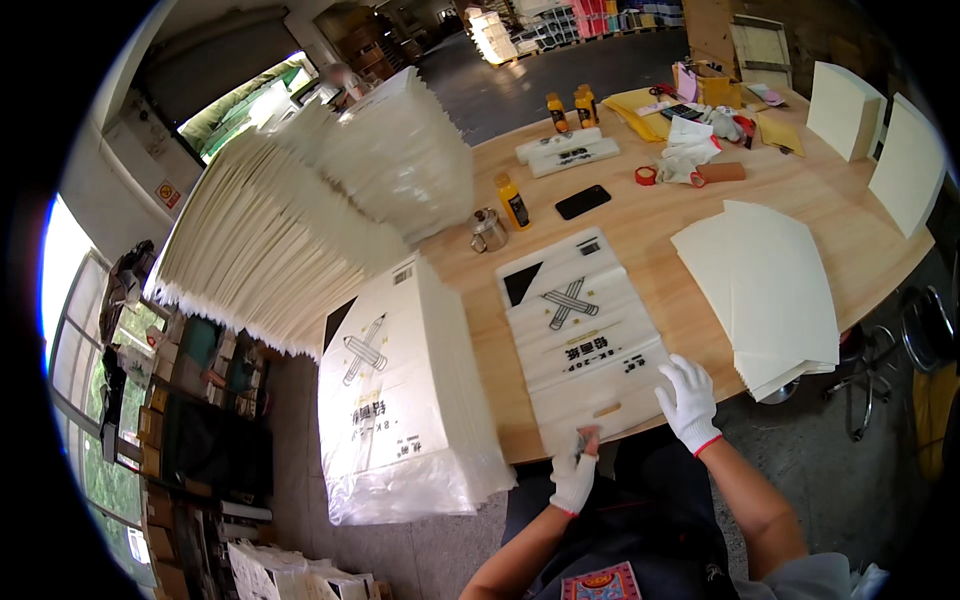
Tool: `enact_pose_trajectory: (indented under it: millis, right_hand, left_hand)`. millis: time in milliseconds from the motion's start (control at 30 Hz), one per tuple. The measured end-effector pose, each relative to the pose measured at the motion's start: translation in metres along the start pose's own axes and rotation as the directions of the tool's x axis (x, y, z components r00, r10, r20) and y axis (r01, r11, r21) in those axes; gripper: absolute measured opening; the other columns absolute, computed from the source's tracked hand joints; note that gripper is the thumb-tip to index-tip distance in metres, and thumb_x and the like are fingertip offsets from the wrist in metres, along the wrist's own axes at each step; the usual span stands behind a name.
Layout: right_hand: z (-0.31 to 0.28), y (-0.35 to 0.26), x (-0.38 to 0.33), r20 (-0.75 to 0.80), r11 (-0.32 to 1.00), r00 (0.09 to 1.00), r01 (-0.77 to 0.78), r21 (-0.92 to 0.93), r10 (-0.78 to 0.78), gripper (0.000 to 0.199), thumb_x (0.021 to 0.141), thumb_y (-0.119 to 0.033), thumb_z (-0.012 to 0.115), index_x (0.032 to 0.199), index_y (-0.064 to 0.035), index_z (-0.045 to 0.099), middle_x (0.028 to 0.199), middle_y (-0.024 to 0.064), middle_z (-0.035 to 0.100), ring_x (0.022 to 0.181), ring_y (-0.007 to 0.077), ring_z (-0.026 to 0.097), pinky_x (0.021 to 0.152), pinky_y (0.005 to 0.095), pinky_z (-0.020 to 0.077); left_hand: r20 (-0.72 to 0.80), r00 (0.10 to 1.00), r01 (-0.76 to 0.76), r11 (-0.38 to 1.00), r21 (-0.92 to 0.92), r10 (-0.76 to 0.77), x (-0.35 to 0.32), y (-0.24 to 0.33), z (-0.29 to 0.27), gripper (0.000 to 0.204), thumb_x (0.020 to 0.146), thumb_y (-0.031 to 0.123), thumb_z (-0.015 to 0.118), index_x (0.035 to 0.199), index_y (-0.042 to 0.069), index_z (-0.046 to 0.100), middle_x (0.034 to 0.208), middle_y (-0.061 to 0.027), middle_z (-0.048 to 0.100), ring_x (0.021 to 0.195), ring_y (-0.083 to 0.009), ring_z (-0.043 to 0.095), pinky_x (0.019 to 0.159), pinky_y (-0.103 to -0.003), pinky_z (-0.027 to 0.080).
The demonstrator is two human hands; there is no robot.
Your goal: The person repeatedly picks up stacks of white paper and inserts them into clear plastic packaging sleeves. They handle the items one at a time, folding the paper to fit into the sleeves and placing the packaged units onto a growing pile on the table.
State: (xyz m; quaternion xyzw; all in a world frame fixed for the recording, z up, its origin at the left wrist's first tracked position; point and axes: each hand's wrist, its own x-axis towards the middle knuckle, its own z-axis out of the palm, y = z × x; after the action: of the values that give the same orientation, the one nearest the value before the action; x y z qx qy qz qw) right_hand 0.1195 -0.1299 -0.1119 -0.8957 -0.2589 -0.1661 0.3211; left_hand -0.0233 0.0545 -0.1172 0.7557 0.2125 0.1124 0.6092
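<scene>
A flat, translucent plastic bag [585, 315] printed with crossed pencils lies on the table in front of me. Its lower end, with a handle slot, reaches the near table edge. There my left hand [574, 474], in a white glove with bare fingertips showing, has its fingers closed on the bag's near edge. My right hand [688, 404], also in a white glove, rests by the bag's lower right corner with its fingers apart. Left of the bag stands a tall stack of similar printed bags [385, 385]. To the right, white paper sheets [760, 285] are fanned out.
Piled white sheets [265, 240] rise at the left. Beyond the bag are a phone [583, 202], a metal mug [487, 231] and an orange-drink bottle [512, 203]. Red tape [646, 176] and upright white paper blocks [843, 112] are farther right. A wheeled stool [862, 380] stands beyond the table edge.
</scene>
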Motion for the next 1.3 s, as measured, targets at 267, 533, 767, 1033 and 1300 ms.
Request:
enact_pose_trajectory:
  millis: [267,533,767,1033,1300]
  right_hand:
    - [0.018,0.028,-0.010,0.040,0.987,0.997,0.066,-0.146,-0.060,0.042,0.079,-0.027,0.065,0.117,-0.0105,0.057,0.126,0.0124,0.052,0.121,0.0313,0.044,0.106,0.0467,0.0305]
    - [0.017,0.023,-0.006,0.025,0.984,0.998,0.058,-0.171,-0.055,0.040,0.080,-0.028,0.062,0.116,-0.0118,0.057,0.126,0.0123,0.052,0.120,0.0314,0.045,0.104,0.0460,0.0334]
    - [0.021,0.028,-0.010,-0.019,0.981,0.997,0.074,-0.178,-0.079,0.038,0.081,-0.026,0.061,0.116,-0.0122,0.056,0.128,0.0101,0.050,0.120,0.0316,0.045,0.103,0.0454,0.0343]
    - [0.024,0.024,-0.011,-0.020,0.975,0.998,0.060,-0.212,-0.066,0.036,0.082,-0.026,0.059,0.115,-0.0134,0.057,0.126,0.0099,0.051,0.121,0.0314,0.044,0.102,0.0444,0.0346]
    - [0.025,0.025,-0.009,-0.004,0.975,0.998,0.062,-0.213,-0.065,0.035,0.083,-0.025,0.058,0.115,-0.0138,0.057,0.125,0.0084,0.051,0.120,0.0293,0.046,0.102,0.0436,0.0347]
  left_hand:
    - [-0.220,0.907,0.079,0.368,0.927,0.359,0.064,-0.017,-0.032,0.045,0.078,0.029,0.070,0.118,0.012,0.059,0.129,-0.0155,0.050,0.125,-0.0336,0.043,0.103,-0.041,0.035]
    - [-0.066,0.919,-0.166,0.535,0.829,0.387,0.049,-0.033,-0.026,0.046,0.079,0.036,0.066,0.118,0.013,0.058,0.132,-0.0110,0.049,0.122,-0.0339,0.043,0.102,-0.046,0.034]
    - [0.007,0.909,-0.206,0.434,0.877,0.416,0.053,-0.035,-0.028,0.045,0.080,0.033,0.065,0.119,0.013,0.057,0.134,-0.0109,0.047,0.121,-0.0335,0.043,0.101,-0.044,0.035]
    - [0.032,0.901,-0.237,0.428,0.872,0.433,0.049,-0.044,-0.034,0.045,0.080,0.031,0.065,0.121,0.014,0.055,0.139,-0.0107,0.042,0.124,-0.0343,0.041,0.103,-0.043,0.036]
    - [0.250,0.881,-0.446,0.527,0.723,0.402,0.063,0.004,0.004,0.024,0.072,0.027,0.071,0.091,0.014,0.064,0.091,-0.0043,0.060,0.092,-0.0280,0.054,0.084,-0.041,0.043]
